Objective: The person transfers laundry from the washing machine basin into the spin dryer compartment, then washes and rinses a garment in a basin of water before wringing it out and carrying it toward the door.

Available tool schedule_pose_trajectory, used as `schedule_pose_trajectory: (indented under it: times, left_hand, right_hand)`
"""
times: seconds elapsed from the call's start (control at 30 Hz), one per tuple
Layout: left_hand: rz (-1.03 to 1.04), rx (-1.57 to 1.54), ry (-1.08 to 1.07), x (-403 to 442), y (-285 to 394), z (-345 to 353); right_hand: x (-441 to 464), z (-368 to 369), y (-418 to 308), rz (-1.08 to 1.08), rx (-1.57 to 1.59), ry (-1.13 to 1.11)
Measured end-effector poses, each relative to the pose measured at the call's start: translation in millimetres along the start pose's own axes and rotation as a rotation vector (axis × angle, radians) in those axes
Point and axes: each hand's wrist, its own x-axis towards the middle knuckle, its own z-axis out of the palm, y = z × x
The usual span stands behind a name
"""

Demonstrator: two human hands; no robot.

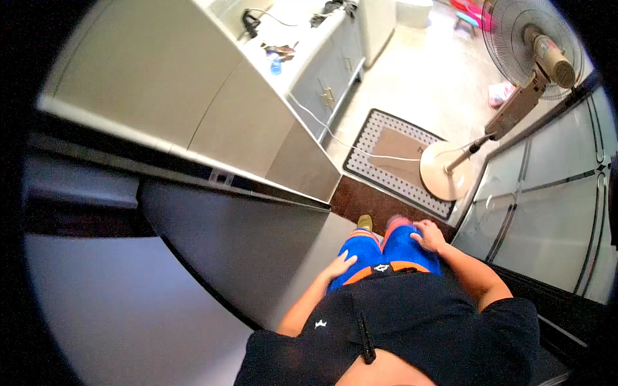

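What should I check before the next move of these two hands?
1. Left hand free: ok; it rests on the blue shorts, nothing seen in it.
2. Right hand free: ok; it is at the other leg of the shorts, nothing seen in it.
3. Floor ahead free of cable: not ok; a white cord crosses the mat to the fan.
4. Fan base on the mat: ok.
5. Fan switched off: cannot tell; one still view does not settle it.
6. Footing: cannot tell; left shoe shows, the right foot is blurred.
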Motion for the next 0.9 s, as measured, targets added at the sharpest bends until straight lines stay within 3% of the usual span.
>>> schedule_pose_trajectory:
  times: [0.03,0.07,0.1,0.13,0.3,0.33,0.43,0.53,0.57,0.63,0.73,0.8,0.83,0.9]
  left_hand:
    - [-0.021,0.067,-0.066,-7,5,-6]
    - [-0.044,0.206,-0.093,-4,1,-10]
    - [-0.015,0.335,-0.061,67,56,-131]
    - [-0.036,0.493,0.019,63,79,-241]
    - [-0.082,0.781,-0.001,80,146,-300]
    - [-0.105,0.720,0.143,82,164,-306]
    - [-0.240,0.644,0.248,94,221,-336]
    - [-0.303,0.640,0.493,129,262,-355]
    - [-0.213,0.578,0.580,142,280,-369]
    - [-0.179,0.562,0.711,198,295,-395]
    - [-0.174,0.601,0.647,232,424,-429]
    - [0.013,0.655,0.597,258,461,-452]
    - [0.072,0.640,0.564,270,485,-465]
    - [0.061,0.604,0.509,292,532,-489]
  right_hand:
    - [-36,4,-17,-0.002,-0.015,0.225]
    - [-57,3,-33,0.040,0.033,0.240]
    - [55,-55,-63,-0.060,0.175,0.346]
    - [121,-79,-132,-0.134,0.258,0.474]
    - [165,-143,-164,-0.092,0.337,0.604]
    - [184,-161,-162,-0.110,0.323,0.569]
    - [250,-216,-159,-0.153,0.296,0.443]
    - [330,-281,-160,-0.138,0.153,0.202]
    - [359,-317,-166,-0.089,0.071,0.113]
    - [450,-360,-145,-0.199,-0.038,-0.058]
    - [561,-481,-128,-0.358,-0.292,-0.154]
    - [640,-547,-107,-0.241,-0.344,-0.110]
    - [650,-591,-110,-0.080,-0.179,-0.052]
    - [674,-646,-110,-0.127,0.026,0.391]
